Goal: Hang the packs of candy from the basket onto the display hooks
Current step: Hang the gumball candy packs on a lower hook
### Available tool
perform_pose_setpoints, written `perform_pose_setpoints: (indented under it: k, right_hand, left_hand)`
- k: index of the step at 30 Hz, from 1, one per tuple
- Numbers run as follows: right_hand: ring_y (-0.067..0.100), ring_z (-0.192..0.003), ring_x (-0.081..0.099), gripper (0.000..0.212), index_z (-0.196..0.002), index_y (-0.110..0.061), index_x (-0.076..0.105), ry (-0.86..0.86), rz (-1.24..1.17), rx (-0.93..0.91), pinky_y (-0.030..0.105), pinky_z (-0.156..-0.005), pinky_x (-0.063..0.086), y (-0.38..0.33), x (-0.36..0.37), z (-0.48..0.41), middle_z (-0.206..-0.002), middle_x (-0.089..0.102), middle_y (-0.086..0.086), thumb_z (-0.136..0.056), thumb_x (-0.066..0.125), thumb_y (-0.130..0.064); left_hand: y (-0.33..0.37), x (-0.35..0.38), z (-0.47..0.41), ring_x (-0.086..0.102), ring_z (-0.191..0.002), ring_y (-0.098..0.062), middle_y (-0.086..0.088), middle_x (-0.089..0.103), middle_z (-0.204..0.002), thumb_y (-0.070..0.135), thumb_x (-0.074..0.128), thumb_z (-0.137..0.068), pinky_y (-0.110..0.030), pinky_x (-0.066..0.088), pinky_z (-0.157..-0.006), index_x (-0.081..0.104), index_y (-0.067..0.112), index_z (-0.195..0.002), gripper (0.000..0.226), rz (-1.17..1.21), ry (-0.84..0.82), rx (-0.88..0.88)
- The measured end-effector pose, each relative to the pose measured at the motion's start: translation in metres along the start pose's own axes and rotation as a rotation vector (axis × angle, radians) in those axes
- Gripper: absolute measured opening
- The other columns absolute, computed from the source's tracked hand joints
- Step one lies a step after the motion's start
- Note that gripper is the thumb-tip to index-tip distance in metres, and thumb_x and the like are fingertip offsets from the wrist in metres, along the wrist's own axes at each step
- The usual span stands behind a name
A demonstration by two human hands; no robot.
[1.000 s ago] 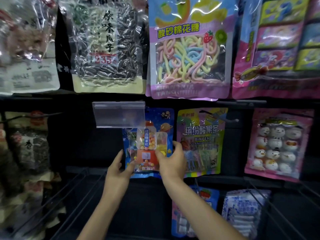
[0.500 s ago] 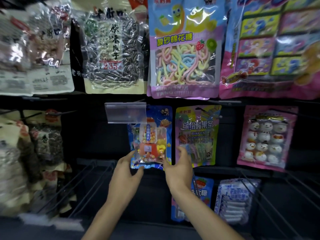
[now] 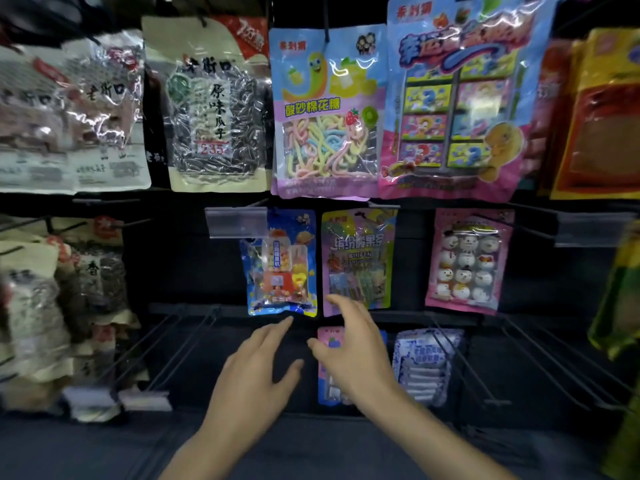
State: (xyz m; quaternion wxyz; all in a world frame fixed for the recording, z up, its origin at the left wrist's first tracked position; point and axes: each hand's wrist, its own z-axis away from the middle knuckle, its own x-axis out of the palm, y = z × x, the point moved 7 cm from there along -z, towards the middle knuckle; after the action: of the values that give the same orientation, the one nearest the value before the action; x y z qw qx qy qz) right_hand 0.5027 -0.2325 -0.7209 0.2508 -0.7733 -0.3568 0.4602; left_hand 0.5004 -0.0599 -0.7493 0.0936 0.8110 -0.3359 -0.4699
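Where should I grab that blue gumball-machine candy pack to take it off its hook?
Probably the flat bottom edge of the blue pack, pinched from below: it hangs free there, a blister bulges mid-pack, and the clear label holder overlaps its top.

A cream-edged clear bag of striped sunflower seeds [image 3: 211,112] hangs upper centre-left, beside glossy translucent snack bags [image 3: 69,116] at upper left. A clear plastic label strip [image 3: 235,223] sits mid-frame. Orange-and-yellow foil bags [image 3: 602,126] fill the upper right.
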Motion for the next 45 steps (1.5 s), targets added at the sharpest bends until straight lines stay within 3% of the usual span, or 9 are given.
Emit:
perform_pose_setpoints:
  k: [4,8,12,21,26,30,33,39,45]
  right_hand:
    - [-0.004,-0.128,0.045,0.076,-0.152,-0.037,0.042,-0.134,0.108,-0.028,0.02,-0.106,0.041,0.007,-0.026,0.045,-0.147,0.039,-0.022,-0.088,0.081,-0.04]
    - [-0.023,-0.116,0.034,0.079,-0.153,-0.044,0.035,-0.293,0.198,-0.005,-0.004,-0.094,0.027,0.034,-0.038,0.103,-0.141,0.031,-0.032,-0.088,0.079,-0.045]
    - [-0.005,-0.138,0.037,0.083,-0.156,-0.04,0.035,-0.442,0.248,0.063,0.012,-0.111,0.03,0.08,-0.029,0.165,-0.153,0.033,-0.024,-0.086,0.08,-0.048]
    - [0.022,-0.131,0.053,0.088,-0.158,-0.029,0.031,-0.846,0.396,0.436,0.033,-0.102,0.046,0.202,0.041,0.276,-0.147,0.052,0.004,-0.086,0.076,-0.05]
    - [0.02,-0.133,0.053,0.084,-0.162,-0.02,0.027,-0.88,0.154,0.704,0.024,-0.1,0.044,0.216,0.065,0.297,-0.16,0.043,0.003,-0.094,0.075,-0.034]
    - [0.003,-0.091,0.059,0.034,-0.123,-0.023,0.05,-0.875,0.002,0.897,0.016,-0.074,0.051,0.225,0.078,0.316,-0.109,0.061,-0.009,-0.097,0.072,-0.021]
    - [0.009,-0.102,0.063,0.038,-0.123,-0.021,0.05,-0.866,-0.081,0.977,0.022,-0.079,0.056,0.227,0.086,0.327,-0.116,0.063,-0.005,-0.094,0.075,-0.024]
    - [0.019,-0.112,0.063,0.042,-0.116,-0.025,0.047,-0.749,-0.291,1.141,0.038,-0.102,0.055,0.236,0.086,0.334,-0.113,0.058,-0.006,-0.09,0.08,-0.022]
    - [0.024,-0.104,0.072,0.046,-0.115,-0.019,0.058,-0.564,-0.336,1.089,0.047,-0.097,0.058,0.236,0.075,0.315,-0.112,0.072,0.006,-0.08,0.089,-0.021]
  left_hand:
    - [0.013,0.001,0.037,0.035,-0.144,0.001,0.026,0.034,-0.157,0.058,0.054,-0.1,-0.026,0.034,-0.112,0.025,0.044,-0.161,0.069,-0.076,-0.075,0.032]
    - [0.013,0.017,0.08,0.034,-0.145,-0.004,0.021,0.035,-0.158,0.061,0.049,-0.1,-0.03,0.033,-0.113,0.027,0.042,-0.161,0.068,-0.119,-0.176,0.034]
    - [0.01,0.052,0.135,0.056,-0.131,-0.018,0.006,0.055,-0.148,0.061,0.054,-0.092,-0.041,0.052,-0.101,0.047,0.029,-0.153,0.07,-0.17,-0.294,0.088]
    - [-0.028,0.155,0.257,0.071,-0.11,-0.032,-0.009,0.066,-0.135,0.068,0.046,-0.085,-0.048,0.061,-0.08,0.057,0.027,-0.145,0.073,-0.427,-0.762,0.168]
    - [-0.057,0.201,0.298,0.024,-0.153,-0.043,-0.015,0.002,-0.173,0.064,0.047,-0.094,-0.054,0.041,-0.114,-0.002,0.031,-0.166,0.093,-0.361,-1.016,-0.05]
    - [-0.075,0.222,0.317,0.019,-0.155,-0.045,-0.009,-0.013,-0.172,0.088,0.038,-0.079,-0.051,0.047,-0.111,0.004,0.04,-0.165,0.104,-0.153,-1.011,-0.359]
    - [-0.077,0.223,0.318,0.044,-0.144,-0.044,-0.006,-0.013,-0.171,0.093,0.055,-0.069,-0.044,0.051,-0.108,0.001,0.041,-0.164,0.121,0.083,-0.937,-0.614]
    - [-0.085,0.227,0.303,0.061,-0.128,-0.037,-0.015,0.047,-0.154,0.051,0.088,-0.065,-0.044,0.052,-0.105,0.009,0.028,-0.16,0.125,0.482,-0.616,-1.09]
    - [-0.077,0.215,0.285,0.075,-0.095,-0.017,-0.005,0.078,-0.11,0.014,0.085,-0.085,-0.028,0.062,-0.077,0.066,0.011,-0.121,0.04,0.647,-0.517,-1.086]
